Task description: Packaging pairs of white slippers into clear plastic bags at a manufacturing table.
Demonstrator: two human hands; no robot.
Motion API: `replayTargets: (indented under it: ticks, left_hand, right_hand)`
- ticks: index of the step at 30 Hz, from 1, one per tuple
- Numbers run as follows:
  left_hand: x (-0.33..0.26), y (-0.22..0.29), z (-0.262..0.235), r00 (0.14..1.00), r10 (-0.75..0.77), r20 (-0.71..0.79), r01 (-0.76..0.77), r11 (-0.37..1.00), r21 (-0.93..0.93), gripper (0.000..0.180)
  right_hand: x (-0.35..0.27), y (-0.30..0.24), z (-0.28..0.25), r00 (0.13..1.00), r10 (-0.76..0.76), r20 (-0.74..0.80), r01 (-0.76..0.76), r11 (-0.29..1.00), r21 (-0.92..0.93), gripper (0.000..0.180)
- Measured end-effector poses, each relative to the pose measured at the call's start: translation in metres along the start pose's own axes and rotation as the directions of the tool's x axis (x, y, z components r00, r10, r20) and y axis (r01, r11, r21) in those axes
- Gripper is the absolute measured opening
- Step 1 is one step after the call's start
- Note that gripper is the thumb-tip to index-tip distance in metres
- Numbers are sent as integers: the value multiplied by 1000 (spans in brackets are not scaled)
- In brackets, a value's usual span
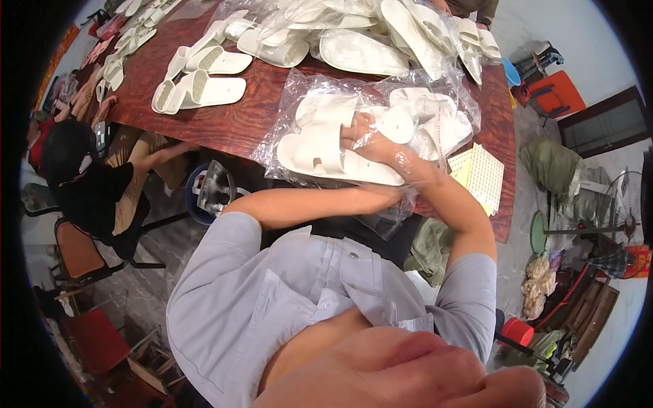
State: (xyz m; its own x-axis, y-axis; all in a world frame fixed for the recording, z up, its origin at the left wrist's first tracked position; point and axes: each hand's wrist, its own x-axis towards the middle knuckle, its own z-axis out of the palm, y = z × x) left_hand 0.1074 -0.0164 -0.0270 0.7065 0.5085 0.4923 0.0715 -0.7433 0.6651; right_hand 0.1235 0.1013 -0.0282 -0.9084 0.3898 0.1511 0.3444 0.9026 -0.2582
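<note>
close to table edge [211, 129]: right hand [374, 145], slippers [318, 158]

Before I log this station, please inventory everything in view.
Slide sandals: two, white, table's near edge
Plastic bag: one, clear, around or under these sandals, unclear which
Other sandals: many, white, farther back and both sides
Label sheets: at least two, white and yellow, table's right
Table: one, reddish-brown, centre
Co-workers: at least two, one in black, left and top
Chairs: at least three, brown, red, orange, both sides
Bin: one, blue, floor left
Fan: one, dark, right
Left hand: one, bare, sandals' near side
Right hand: one, bare, on sandals
</note>
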Motion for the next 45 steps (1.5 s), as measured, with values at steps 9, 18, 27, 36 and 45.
replayTargets:
  ticks: [9, 18, 27, 36, 45]
  left_hand:
    - [9, 97, -54, 947, 227, 225, -154, 941, -302, 33]
    - [-73, -9, -213, 550, -258, -795, 668, 707, 232, 36]
    - [-107, -80, -194, 359, -427, -830, 829, 554, 74, 35]
    - [-129, -96, -181, 197, -439, -877, 813, 573, -104, 22]
    - [-83, 15, -198, 543, -411, -732, 837, 193, 512, 57]
  right_hand:
    - [-10, 15, 10, 975, -157, -156, 129, 976, -174, 20]
    - [-17, -14, -44, 925, -218, -310, 167, 969, -181, 15]
    - [-32, -33, -27, 947, -235, -218, 212, 969, -124, 14]
    - [-97, -36, -14, 960, 115, -256, -120, 993, -6, 23]
    - [-98, -31, -1, 977, 173, -125, -184, 980, -80, 17]
